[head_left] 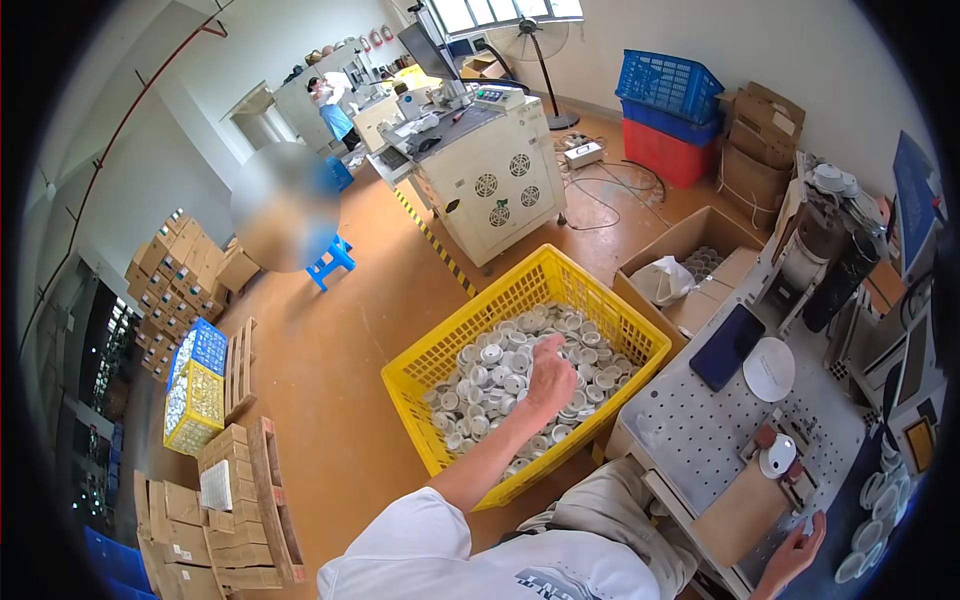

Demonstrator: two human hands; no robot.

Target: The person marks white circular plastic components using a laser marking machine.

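Nearest, on the right, the person's right hand point(795, 552) is reaching in beside the bench point(680, 420), fingers bent; whether its grip is pinching anything, I cannot tell. Just beyond it, a brown board point(740, 515) is lying on the bench, and a white round part point(777, 457) is sitting among the reddish blocks of a fixture. Loose pale rings point(872, 525) are lying to the right of that fixture. Farther along the bench, a flat white disc point(769, 369) is lying next to a dark phone point(728, 347). Left of the bench, a yellow crate point(425, 445) is holding a heap of white round pieces point(480, 395), and the left hand point(552, 382) is dipping into that heap, palm down; its fingertips are pointing away, so I cannot tell whether the grip is spread or pinching a piece. Past the crate on the right, an open cardboard box point(720, 300) is standing with a white bag point(662, 281) inside. Farther off, a pale machine cabinet point(455, 230) is standing on the floor, while stacked cartons point(180, 265) are rising at the left. Beyond the cabinet, a fan point(535, 45) is standing near the wall, and at the far left another person point(335, 105) is standing in a blue apron.
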